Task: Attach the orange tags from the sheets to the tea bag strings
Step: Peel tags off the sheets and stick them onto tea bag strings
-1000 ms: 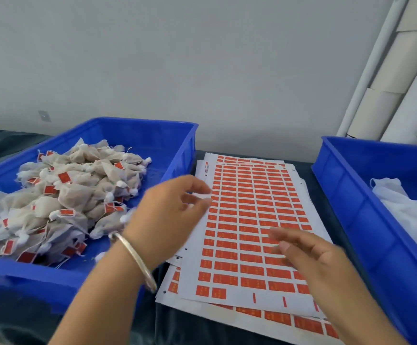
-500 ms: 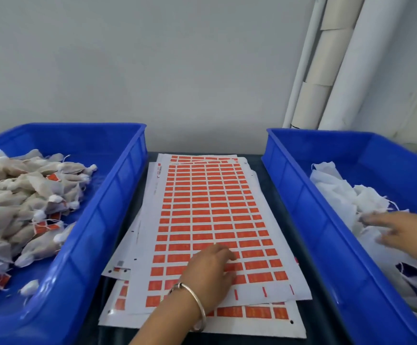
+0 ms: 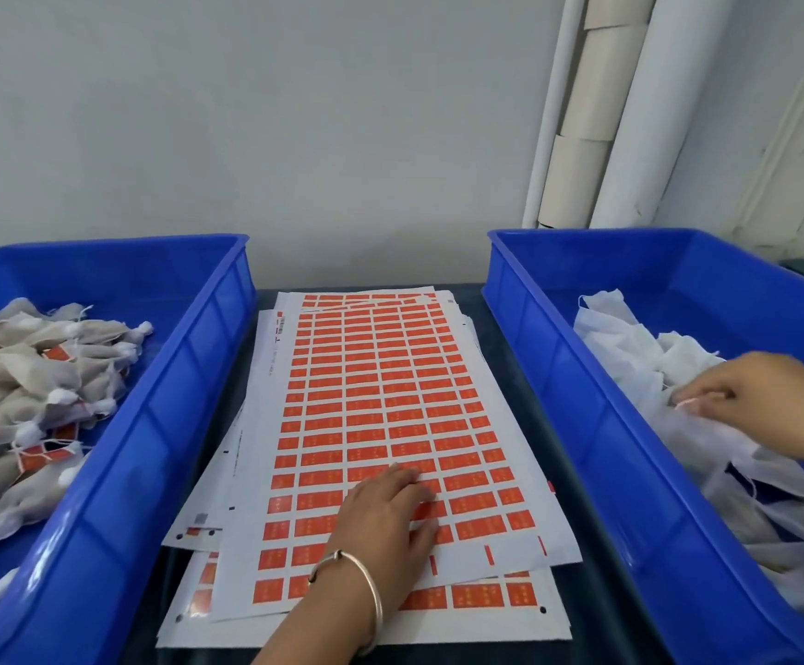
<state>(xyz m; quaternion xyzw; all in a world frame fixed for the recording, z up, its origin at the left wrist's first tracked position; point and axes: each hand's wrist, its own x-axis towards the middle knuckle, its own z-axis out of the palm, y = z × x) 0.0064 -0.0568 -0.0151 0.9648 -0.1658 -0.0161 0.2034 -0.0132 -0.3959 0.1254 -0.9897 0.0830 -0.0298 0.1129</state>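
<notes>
Change: since half a second ago the left hand (image 3: 385,515) has stayed flat on the top sheet, and the right hand (image 3: 755,400) has stayed in the right crate, its fingers now curled tighter on the white bags.
Left crate (image 3: 160,424): blue plastic, left of frame; holds a heap of filled tea bags (image 3: 21,391), several already carrying orange tags (image 3: 47,455) on their strings.
Sheets (image 3: 371,415): a loose stack of white sheets on the dark table (image 3: 596,597) at centre frame, between the two crates; the top sheet bears a grid of orange tags, with some gaps in its lowest rows.
Left hand: lower centre of frame, palm down on the lower part of the top sheet, fingers extended and slightly spread, pressing on the tags and gripping nothing; a metal bangle (image 3: 366,597) circles the wrist.
Right crate (image 3: 582,400): blue plastic, right of frame; holds a pile of white tea bags (image 3: 640,348) without tags.
Right hand: right edge of frame, inside the right crate, fingers curled and pinching one white bag of the pile.
Rolls (image 3: 630,112): white and beige rolls standing against the wall, upper right of frame.
</notes>
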